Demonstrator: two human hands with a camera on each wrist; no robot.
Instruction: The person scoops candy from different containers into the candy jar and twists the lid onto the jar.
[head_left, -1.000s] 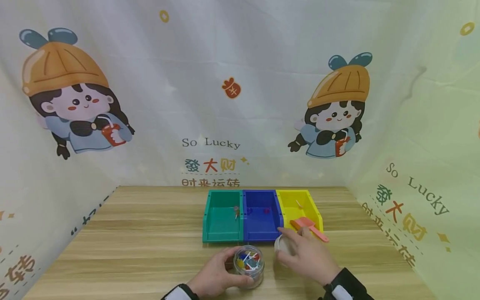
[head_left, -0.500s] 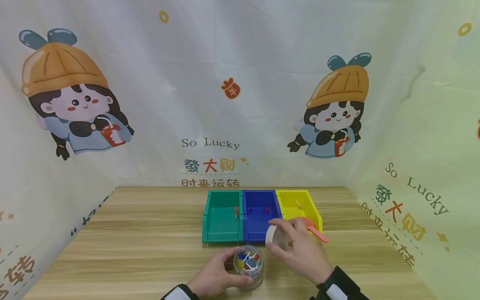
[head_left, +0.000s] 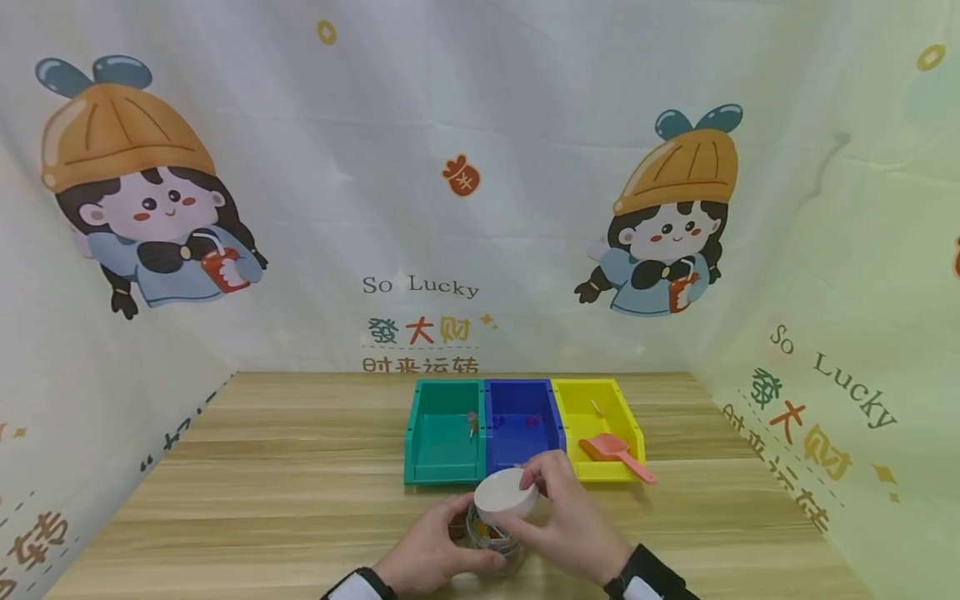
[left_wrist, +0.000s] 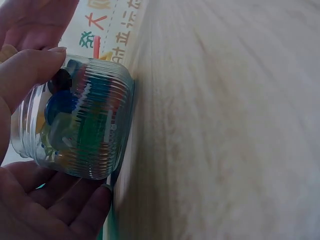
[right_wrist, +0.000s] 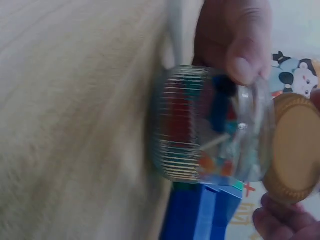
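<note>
A clear jar with a ribbed lower wall stands on the table, full of small colourful pieces and white sticks. My left hand grips it from the left, thumb in front and fingers round the far side. In the left wrist view the jar lies between thumb and fingers. My right hand pinches a round white lid by its edge, thumb near and fingers far. The lid, tilted, covers the back part of the jar's mouth in the head view. In the right wrist view the lid is close above the jar's rim.
Behind the jar, green, blue and yellow bins stand joined in a row. Small items lie inside them. A pink shovel rests on the yellow bin's front with an orange piece beside it. Printed cloth hangs round the table.
My right hand has lifted the lid from in front of the bins and carried it left, over the jar, turning its flat top upward. My left hand and the jar have stayed put.
</note>
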